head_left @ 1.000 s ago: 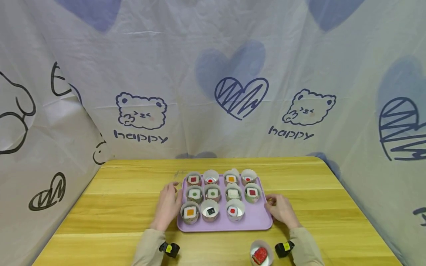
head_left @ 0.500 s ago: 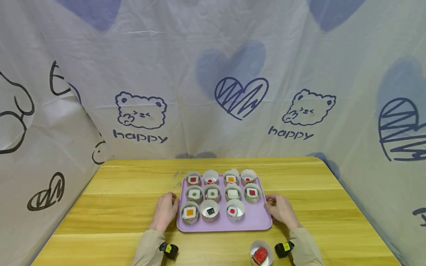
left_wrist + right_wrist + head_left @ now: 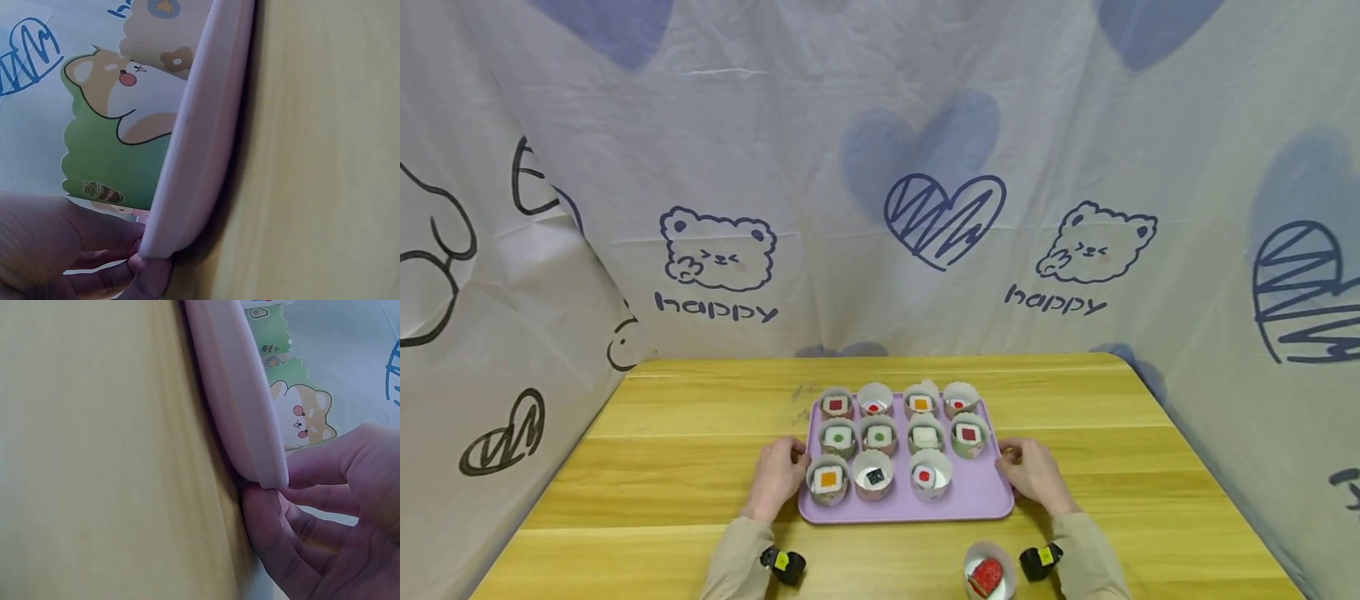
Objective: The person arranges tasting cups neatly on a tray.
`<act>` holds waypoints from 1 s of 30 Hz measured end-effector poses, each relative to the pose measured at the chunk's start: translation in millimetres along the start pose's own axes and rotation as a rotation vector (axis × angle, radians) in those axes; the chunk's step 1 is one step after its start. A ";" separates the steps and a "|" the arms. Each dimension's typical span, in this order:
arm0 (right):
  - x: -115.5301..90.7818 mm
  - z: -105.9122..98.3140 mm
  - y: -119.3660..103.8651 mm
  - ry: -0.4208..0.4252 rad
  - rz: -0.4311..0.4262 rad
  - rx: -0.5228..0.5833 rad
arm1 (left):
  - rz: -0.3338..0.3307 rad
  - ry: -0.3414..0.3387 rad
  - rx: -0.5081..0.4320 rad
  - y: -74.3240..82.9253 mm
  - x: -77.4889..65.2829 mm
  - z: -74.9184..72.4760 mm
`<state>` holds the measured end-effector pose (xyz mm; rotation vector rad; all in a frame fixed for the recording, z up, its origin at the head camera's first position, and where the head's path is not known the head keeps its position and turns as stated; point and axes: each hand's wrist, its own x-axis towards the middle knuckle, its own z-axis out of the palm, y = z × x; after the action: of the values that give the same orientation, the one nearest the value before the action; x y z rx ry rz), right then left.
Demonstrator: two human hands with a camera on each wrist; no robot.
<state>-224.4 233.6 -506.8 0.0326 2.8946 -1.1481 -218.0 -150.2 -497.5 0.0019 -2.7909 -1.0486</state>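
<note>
A lilac tray point(image 3: 977, 492) lies on the wooden table, bearing several paper baking cups point(image 3: 931, 485) with small sushi-like pieces point(image 3: 828, 479) inside. At the tray's left side, my left hand point(image 3: 778, 477) pinches the rim between thumb and fingers; the left wrist view shows the thumb point(image 3: 153, 278) against the rim's edge. My right hand point(image 3: 1035, 475) pinches the opposite rim. In the right wrist view its thumb point(image 3: 265, 515) presses the rim from the outer side. Cups printed with a cartoon dog point(image 3: 119, 137) rise behind the rim.
One more paper cup point(image 3: 989, 575) with a red-topped piece stands on the table point(image 3: 662, 467) in front of the tray, by the right wrist. A white printed curtain point(image 3: 820, 250) hangs behind and along the sides.
My left hand has drawn its fingers back from beside the tray's left rim and curled them onto it. The right hand and the tray have stayed in place.
</note>
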 end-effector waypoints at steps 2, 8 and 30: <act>-0.3 0.0 -0.5 0.002 -0.013 -0.005 | -0.008 -0.006 -0.008 -0.2 0.4 -0.3; -1.1 0.5 -2.5 -0.003 -0.026 -0.005 | -0.033 -0.014 -0.020 -2.0 0.8 -0.3; -31.3 -36.3 -33.0 -0.152 -0.178 -0.104 | -0.059 -0.032 -0.001 -1.4 1.6 -0.5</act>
<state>-194.7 234.2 -456.8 -0.3070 2.8620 -0.9719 -219.6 -151.7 -497.9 0.0688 -2.8357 -1.0723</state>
